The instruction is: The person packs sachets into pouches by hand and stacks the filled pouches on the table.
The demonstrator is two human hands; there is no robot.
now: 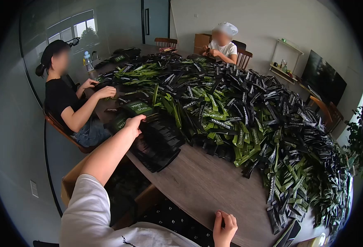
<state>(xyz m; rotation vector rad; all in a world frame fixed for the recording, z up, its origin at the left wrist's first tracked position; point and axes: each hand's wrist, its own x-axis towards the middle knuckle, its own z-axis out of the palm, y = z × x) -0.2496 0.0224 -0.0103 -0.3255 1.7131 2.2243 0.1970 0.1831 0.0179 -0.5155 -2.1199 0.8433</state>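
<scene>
My left hand [135, 124] reaches out over the table's left part, its fingers closed at the edge of a dark pouch with a green label [140, 108]. Beside and below it lie several black, partly see-through pouches [159, 144]. My right hand [225, 226] is near the table's front edge, fingers curled, with nothing visible in it. A large heap of black and green stick packets [231, 103] printed with white letters covers much of the wooden table [202, 177].
A person in black [62, 94] sits at the left, hands over the table. Another person in a white cap [227, 49] sits at the far side. A bottle [88, 61] stands at the back left. An open box [72, 177] is below the table's left edge.
</scene>
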